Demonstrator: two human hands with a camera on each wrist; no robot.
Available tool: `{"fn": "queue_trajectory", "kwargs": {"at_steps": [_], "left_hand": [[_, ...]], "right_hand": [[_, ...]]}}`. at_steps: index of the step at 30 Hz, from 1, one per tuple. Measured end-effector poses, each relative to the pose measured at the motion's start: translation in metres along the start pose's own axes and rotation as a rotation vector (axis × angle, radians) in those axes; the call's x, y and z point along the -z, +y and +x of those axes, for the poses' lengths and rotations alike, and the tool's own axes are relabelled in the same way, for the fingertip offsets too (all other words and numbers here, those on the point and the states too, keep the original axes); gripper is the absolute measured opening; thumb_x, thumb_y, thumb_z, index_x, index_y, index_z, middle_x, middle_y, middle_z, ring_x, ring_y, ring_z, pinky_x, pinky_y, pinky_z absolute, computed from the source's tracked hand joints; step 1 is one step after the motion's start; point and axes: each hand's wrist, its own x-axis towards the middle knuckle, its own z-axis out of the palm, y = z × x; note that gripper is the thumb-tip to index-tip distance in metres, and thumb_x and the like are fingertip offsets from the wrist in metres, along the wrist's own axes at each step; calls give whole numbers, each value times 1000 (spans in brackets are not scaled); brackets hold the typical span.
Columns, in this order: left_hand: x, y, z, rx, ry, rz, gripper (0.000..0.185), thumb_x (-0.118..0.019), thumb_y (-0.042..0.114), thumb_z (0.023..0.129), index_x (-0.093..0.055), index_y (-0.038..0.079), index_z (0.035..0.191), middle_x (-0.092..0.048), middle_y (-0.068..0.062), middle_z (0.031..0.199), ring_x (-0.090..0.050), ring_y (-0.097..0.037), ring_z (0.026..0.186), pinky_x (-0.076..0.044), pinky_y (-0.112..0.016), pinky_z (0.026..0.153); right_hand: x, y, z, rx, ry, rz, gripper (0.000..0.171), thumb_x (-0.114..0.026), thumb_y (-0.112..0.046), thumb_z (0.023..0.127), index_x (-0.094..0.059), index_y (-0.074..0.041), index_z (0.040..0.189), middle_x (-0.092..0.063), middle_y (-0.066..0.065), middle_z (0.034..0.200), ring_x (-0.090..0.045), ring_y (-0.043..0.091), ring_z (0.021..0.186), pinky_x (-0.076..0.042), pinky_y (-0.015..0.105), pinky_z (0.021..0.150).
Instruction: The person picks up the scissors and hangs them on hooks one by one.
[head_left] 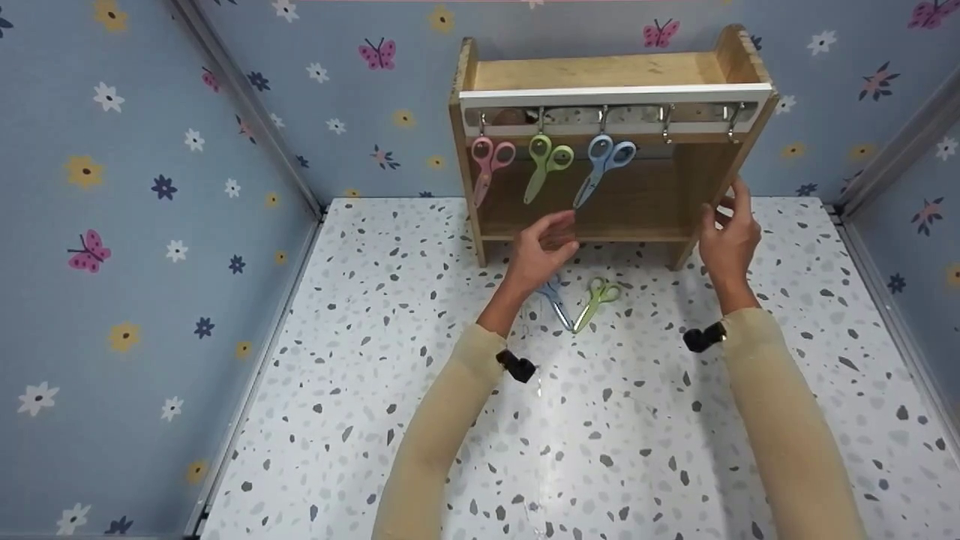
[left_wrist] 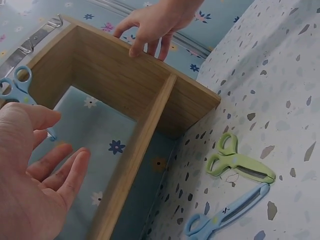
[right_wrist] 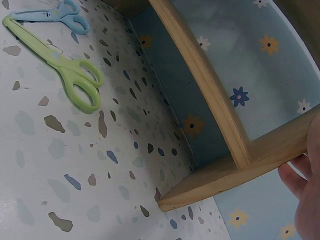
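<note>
A wooden rack [head_left: 600, 71] stands at the back of the table, with a hook rail under its top. Pink scissors [head_left: 487, 166], green scissors [head_left: 546, 163] and blue scissors [head_left: 602, 165] hang from the hooks. My right hand [head_left: 726, 225] holds the rack's right side panel [left_wrist: 165, 95], its fingers [left_wrist: 150, 35] bent over the edge. In front of the lower shelf hovers my left hand [head_left: 551, 236], its relaxed fingers [left_wrist: 50, 165] holding nothing. Just below it, loose blue scissors [head_left: 556, 301] and loose green scissors [head_left: 596, 300] lie on the table.
The two rightmost hooks [head_left: 697, 120] hold nothing. Flowered blue walls [head_left: 150, 187] enclose the speckled white table [head_left: 600, 420] on the left, back and right. Bare tabletop extends toward me from the loose scissors.
</note>
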Motion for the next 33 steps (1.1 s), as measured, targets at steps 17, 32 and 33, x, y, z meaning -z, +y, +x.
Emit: {"fn": "queue_trajectory", "kwargs": {"at_steps": [17, 32, 33], "left_hand": [[-2, -17, -22, 75, -30, 103, 37, -76, 4, 106, -72, 0, 142, -75, -20, 148, -74, -35, 135, -60, -40, 117], [-3, -34, -38, 149, -33, 84, 33, -76, 7, 107, -75, 3, 139, -76, -20, 143, -73, -36, 133, -60, -50, 114], [-3, -35, -39, 152, -30, 83, 33, -76, 7, 106, -75, 2, 139, -76, -21, 143, -73, -36, 133, -60, -48, 114]], "right_hand": [[1, 1, 1, -2, -9, -1, 58, -61, -18, 116, -45, -25, 172, -65, 10, 164, -68, 28, 148, -55, 47, 124], [-1, 1, 2, -17, 5, -16, 61, -62, -14, 114, -46, -28, 171, -69, 12, 158, -71, 29, 145, -57, 48, 122], [0, 1, 2, -16, 4, -16, 61, -62, -14, 114, -46, -28, 171, -69, 12, 159, -71, 29, 145, -57, 49, 122]]}}
